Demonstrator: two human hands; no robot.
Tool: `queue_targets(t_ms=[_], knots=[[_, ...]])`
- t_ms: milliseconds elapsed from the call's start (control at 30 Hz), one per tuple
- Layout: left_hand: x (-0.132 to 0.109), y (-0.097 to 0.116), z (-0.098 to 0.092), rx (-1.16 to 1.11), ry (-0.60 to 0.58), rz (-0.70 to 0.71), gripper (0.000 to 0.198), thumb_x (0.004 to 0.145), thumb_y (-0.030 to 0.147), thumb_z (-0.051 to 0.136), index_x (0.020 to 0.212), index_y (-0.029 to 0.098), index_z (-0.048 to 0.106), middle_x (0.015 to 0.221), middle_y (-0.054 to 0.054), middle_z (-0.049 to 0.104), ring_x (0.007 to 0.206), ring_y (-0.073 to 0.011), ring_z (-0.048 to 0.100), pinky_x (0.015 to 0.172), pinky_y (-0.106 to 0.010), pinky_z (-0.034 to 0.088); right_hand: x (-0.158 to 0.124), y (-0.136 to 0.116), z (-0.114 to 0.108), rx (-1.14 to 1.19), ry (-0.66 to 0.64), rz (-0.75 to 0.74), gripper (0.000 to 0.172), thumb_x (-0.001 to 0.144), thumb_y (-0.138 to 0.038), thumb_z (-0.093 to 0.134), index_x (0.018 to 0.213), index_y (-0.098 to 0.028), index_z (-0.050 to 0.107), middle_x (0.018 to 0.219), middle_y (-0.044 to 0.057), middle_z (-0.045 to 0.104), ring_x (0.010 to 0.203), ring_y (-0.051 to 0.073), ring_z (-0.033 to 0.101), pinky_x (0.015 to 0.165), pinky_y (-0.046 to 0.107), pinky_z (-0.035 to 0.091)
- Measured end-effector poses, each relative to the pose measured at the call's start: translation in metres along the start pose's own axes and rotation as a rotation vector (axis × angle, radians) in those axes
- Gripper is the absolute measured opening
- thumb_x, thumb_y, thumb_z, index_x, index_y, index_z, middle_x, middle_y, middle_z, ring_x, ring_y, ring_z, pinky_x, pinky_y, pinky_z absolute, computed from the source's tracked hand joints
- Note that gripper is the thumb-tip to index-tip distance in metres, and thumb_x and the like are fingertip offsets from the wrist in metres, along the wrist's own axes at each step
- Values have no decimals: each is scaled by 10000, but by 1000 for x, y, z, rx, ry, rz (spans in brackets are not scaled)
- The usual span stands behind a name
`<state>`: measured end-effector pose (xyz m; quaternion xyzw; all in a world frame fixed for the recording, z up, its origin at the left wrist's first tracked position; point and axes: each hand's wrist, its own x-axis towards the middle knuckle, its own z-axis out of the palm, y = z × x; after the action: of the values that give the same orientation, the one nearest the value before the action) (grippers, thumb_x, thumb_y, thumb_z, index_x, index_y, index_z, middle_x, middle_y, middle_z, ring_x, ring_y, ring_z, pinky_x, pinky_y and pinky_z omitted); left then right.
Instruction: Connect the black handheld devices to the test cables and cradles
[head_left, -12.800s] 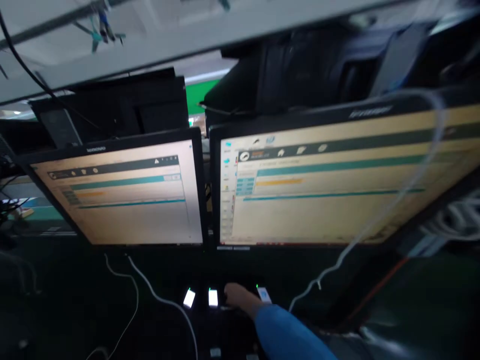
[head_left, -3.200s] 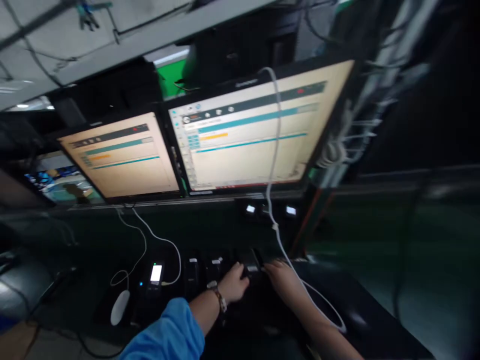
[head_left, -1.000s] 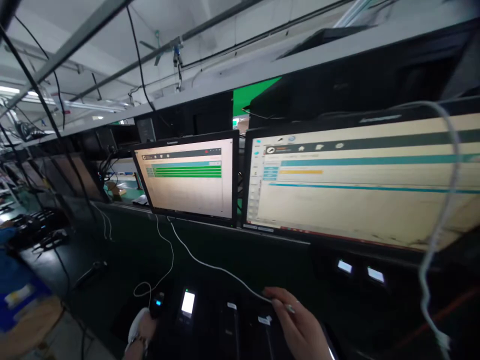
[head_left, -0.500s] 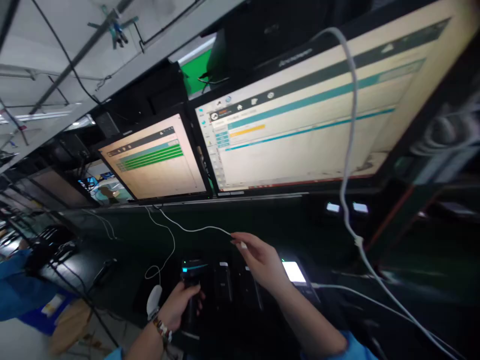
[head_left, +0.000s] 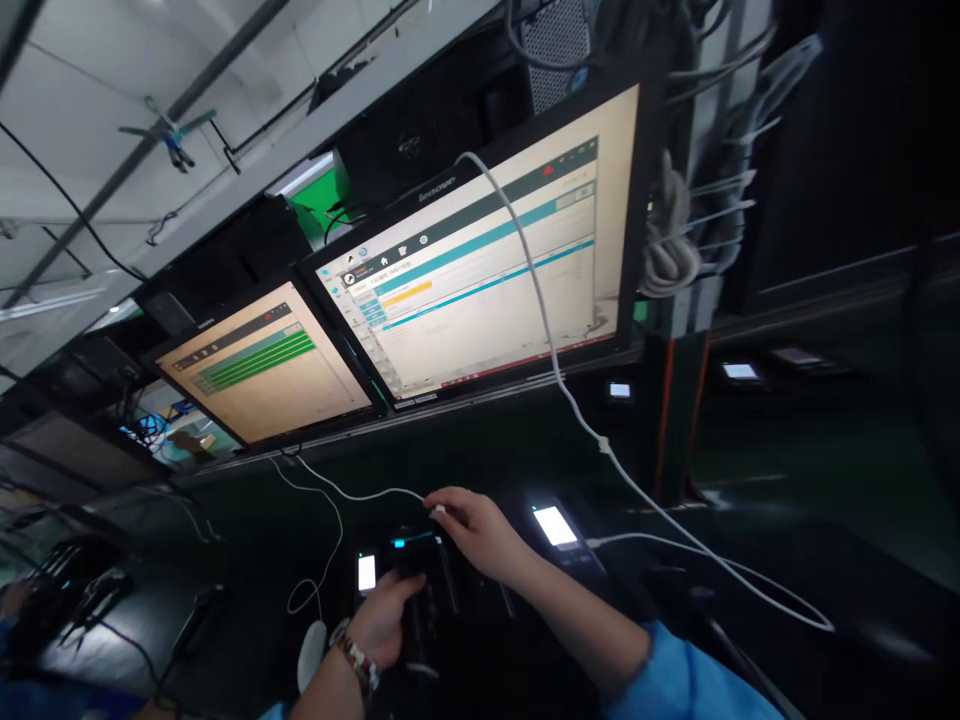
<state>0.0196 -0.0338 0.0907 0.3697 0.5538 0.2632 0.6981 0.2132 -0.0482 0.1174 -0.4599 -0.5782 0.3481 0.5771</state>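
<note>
Gripping a dark phone (head_left: 416,575), the left hand (head_left: 386,620) is closed round its body, while the plug of a white cable (head_left: 352,493) is pinched by the right hand (head_left: 480,530) just above it. The plug is best aligned squarely before being pressed in.

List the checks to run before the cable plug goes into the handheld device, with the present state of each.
1. Right hand pinches the white cable plug: ok.
2. Left hand grips the dark handheld device: ok.
3. Plug seated in the device: not ok, it sits just above the device's top end.
4. Device port visible: cannot tell, too dark.
5. White cable runs slack towards the left monitor: ok.
6. Device lit: ok, a teal glow shows at its top.
</note>
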Motion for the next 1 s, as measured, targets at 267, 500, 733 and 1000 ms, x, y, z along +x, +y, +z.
queue_targets(t_ms=[267, 500, 733, 1000], knots=[[-5, 6, 0, -20, 15, 15, 119, 763, 168, 660, 843, 139, 576, 626, 15, 591, 509, -106, 542, 533, -248, 423, 6, -14, -6, -43, -15, -68, 221, 851, -259, 504, 966, -187, 679, 951, 67, 693, 849, 194, 644, 765, 342, 515], [-5, 6, 2, -26, 11, 11, 116, 767, 162, 656, 850, 135, 578, 631, 12, 598, 520, -108, 553, 549, -249, 433, 7, -17, -12, -45, 15, -88, 226, 846, -267, 504, 957, -196, 688, 933, 63, 700, 823, 194, 647, 748, 343, 510], [-2, 6, 2, -21, 18, 21, 115, 765, 164, 661, 837, 132, 576, 622, 17, 593, 513, -102, 546, 554, -248, 433, 13, -22, -14, -51, 14, -71, 245, 840, -283, 497, 968, -191, 684, 955, 75, 704, 863, 211, 653, 748, 352, 513], [0, 10, 1, 0, 20, 2, 145, 730, 168, 698, 802, 142, 575, 631, 22, 597, 512, -100, 547, 524, -239, 423, 15, -24, -17, -58, 42, -100, 228, 839, -261, 502, 954, -194, 687, 944, 65, 713, 862, 196, 656, 760, 330, 519]])
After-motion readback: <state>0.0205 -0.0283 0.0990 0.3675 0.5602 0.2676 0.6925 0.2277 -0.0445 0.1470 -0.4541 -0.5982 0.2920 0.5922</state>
